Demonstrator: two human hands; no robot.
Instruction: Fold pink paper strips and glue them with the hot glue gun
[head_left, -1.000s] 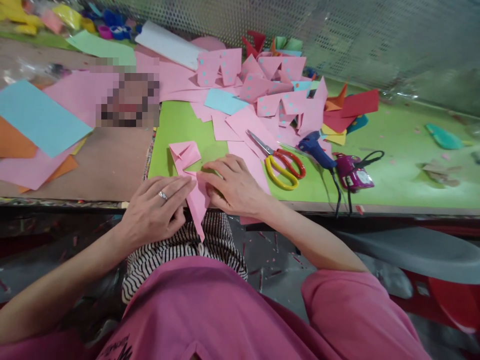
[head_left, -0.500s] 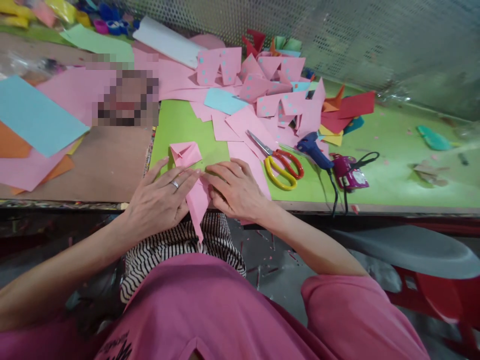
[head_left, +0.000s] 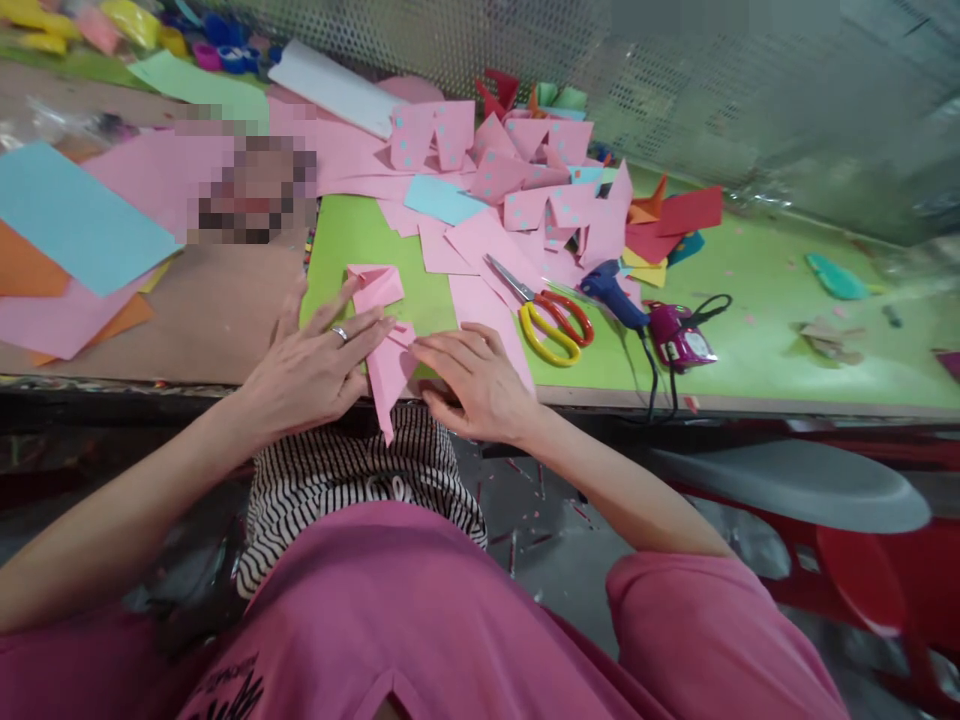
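Observation:
A folded pink paper strip (head_left: pixel 390 368) lies at the table's front edge, its narrow pointed end hanging over toward my lap. Its upper end is a creased flap (head_left: pixel 379 288). My left hand (head_left: pixel 311 365), with a ring on one finger, rests flat on the left side of the paper. Its fingers are spread, one reaching the flap and others across the middle. My right hand (head_left: pixel 476 385) lies at the paper's right edge with fingers stretched out and thumb apart, fingertips touching or very near it. Scissors (head_left: pixel 551 315) with red and yellow handles lie right of my right hand.
A blue glue gun (head_left: pixel 615 292) with a cord and a magenta device (head_left: pixel 681 337) lie farther right. Folded pink dotted papers (head_left: pixel 551 205) stand behind. Blue paper (head_left: pixel 79 215) and other sheets are at left. A perforated metal panel (head_left: pixel 420 50) rises at the back.
The paper has slid slightly away from my body, less of it hanging over the edge. My left hand's fingers have spread, one now on the flap. The right hand has shifted slightly off the paper.

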